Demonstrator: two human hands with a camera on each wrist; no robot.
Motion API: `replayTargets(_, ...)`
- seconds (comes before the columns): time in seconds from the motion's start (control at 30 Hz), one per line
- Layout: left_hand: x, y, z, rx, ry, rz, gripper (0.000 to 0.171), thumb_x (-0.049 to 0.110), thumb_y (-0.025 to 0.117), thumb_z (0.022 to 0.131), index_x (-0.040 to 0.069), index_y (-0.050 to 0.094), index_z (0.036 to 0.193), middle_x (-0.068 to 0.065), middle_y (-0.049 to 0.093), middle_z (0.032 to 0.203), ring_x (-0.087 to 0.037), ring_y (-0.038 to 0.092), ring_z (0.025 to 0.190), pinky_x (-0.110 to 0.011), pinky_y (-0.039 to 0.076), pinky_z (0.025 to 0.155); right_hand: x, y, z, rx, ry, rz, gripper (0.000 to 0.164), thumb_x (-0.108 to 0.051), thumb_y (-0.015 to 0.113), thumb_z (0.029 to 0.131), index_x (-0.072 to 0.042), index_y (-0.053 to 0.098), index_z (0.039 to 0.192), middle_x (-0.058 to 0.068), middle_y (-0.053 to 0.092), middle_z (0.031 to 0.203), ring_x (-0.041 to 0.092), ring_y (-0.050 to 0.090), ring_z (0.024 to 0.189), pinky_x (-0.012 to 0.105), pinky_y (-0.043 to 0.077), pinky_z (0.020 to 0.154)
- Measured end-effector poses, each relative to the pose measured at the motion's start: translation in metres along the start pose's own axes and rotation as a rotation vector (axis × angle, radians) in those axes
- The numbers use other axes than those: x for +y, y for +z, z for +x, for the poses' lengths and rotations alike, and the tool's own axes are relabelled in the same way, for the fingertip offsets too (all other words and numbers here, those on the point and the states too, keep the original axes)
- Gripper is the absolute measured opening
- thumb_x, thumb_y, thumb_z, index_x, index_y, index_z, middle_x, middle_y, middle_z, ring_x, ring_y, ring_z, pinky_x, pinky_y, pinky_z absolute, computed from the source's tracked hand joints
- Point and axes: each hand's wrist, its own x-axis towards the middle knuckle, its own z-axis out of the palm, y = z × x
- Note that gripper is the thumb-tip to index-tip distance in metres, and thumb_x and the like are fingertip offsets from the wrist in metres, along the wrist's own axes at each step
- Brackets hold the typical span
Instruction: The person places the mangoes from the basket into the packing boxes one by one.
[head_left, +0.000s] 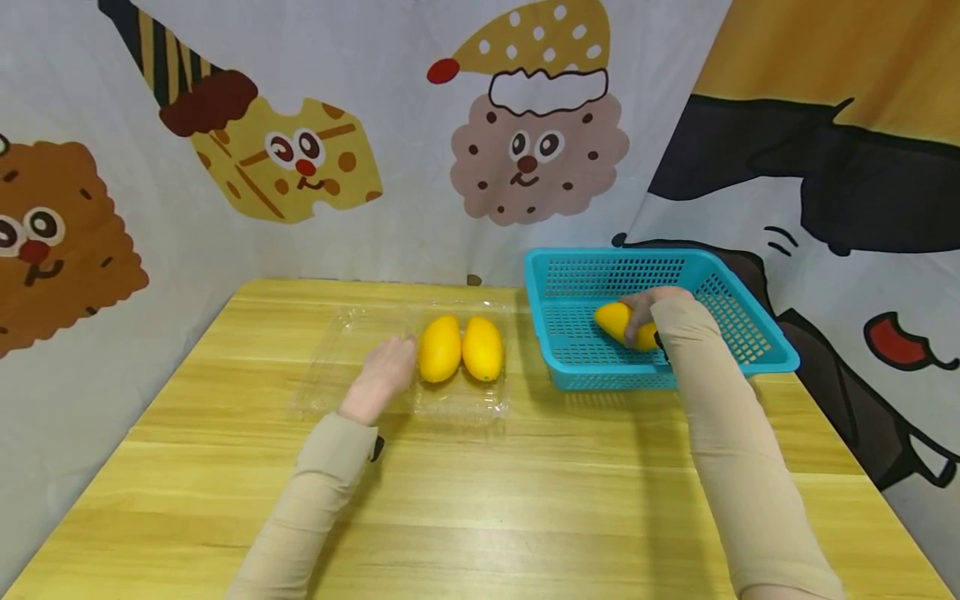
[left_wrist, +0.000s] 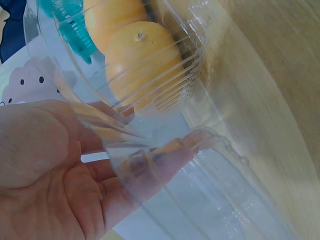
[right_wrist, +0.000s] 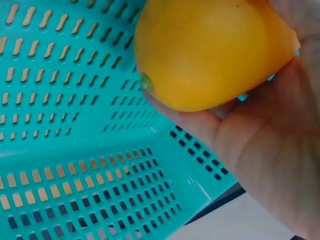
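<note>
Two yellow mangoes (head_left: 439,349) lie side by side in the right half of an opened clear plastic clamshell box (head_left: 461,406). My left hand (head_left: 389,367) pinches the box at the fold between its halves; in the left wrist view its fingers (left_wrist: 165,162) show through the plastic. Over at the right, my right hand (head_left: 647,308) grips another mango (right_wrist: 210,55) inside a turquoise plastic basket (head_left: 558,377). The right wrist view has the palm and fingers wrapped around one side of that mango, above the basket's slotted walls.
Both containers stand on a wood-grain table (head_left: 480,517), the basket near its back right edge. Right behind the table hangs a cloth (head_left: 375,250) printed with cartoon biscuits and cheese. The box's other half (head_left: 330,358) spreads to the left of my left hand.
</note>
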Motion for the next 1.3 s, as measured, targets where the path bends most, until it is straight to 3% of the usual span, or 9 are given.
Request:
replayTargets(0.3, 0.000, -0.001, 0.000, -0.009, 0.003, -0.011, 0.042, -0.007, 0.046, 0.092, -0.012, 0.045, 0.133, -0.021, 0.063, 0.081, -0.018, 0.047, 0.056, -0.021, 0.039, 0.042, -0.007, -0.007, -0.005, 0.046, -0.106, -0.083, 0.102, -0.029, 0.074, 0.073, -0.013, 0.012, 0.152, 0.028, 0.037, 0.136, 0.035, 0.044, 0.106, 0.040, 0.048, 0.077)
replayTargets(0.7, 0.000, 0.000, 0.001, 0.013, 0.007, 0.013, 0.036, -0.007, 0.047, 0.090, -0.012, 0.052, 0.125, -0.025, 0.065, 0.088, -0.027, 0.060, 0.069, -0.034, 0.054, 0.056, -0.031, -0.016, -0.033, 0.130, -0.256, -0.133, 0.100, -0.024, 0.072, 0.075, -0.011, 0.012, 0.152, 0.025, 0.039, 0.139, 0.037, 0.042, 0.112, 0.052, 0.044, 0.088)
replayTargets(0.87, 0.000, 0.000, 0.001, -0.004, -0.001, 0.005, 0.038, -0.007, 0.046, 0.091, -0.012, 0.049, 0.129, -0.025, 0.065, 0.089, -0.024, 0.056, 0.065, -0.031, 0.052, 0.052, -0.044, -0.020, -0.046, 0.220, -0.326, -0.204, 0.085, -0.024, 0.073, 0.073, -0.014, 0.028, 0.144, 0.019, 0.054, 0.118, 0.032, 0.050, 0.098, 0.047, 0.046, 0.080)
replayTargets(1.0, 0.001, 0.000, 0.001, -0.006, 0.000, 0.007, 0.041, -0.007, 0.047, 0.091, -0.012, 0.047, 0.131, -0.025, 0.065, 0.090, -0.022, 0.054, 0.062, -0.028, 0.050, 0.050, -0.052, -0.021, -0.056, 0.264, -0.392, -0.210, 0.068, -0.024, 0.074, 0.073, -0.016, 0.037, 0.130, 0.013, 0.057, 0.104, 0.028, 0.054, 0.087, 0.039, 0.046, 0.073)
replayTargets(1.3, 0.001, 0.000, -0.001, 0.002, 0.003, -0.007, 0.039, -0.007, 0.047, 0.091, -0.012, 0.048, 0.130, -0.020, 0.061, 0.078, -0.018, 0.047, 0.055, -0.021, 0.038, 0.042, -0.077, -0.012, -0.079, 0.384, -0.603, -0.174, 0.066, -0.019, 0.075, 0.076, -0.013, 0.039, 0.130, 0.011, 0.056, 0.104, 0.023, 0.052, 0.083, 0.036, 0.045, 0.073)
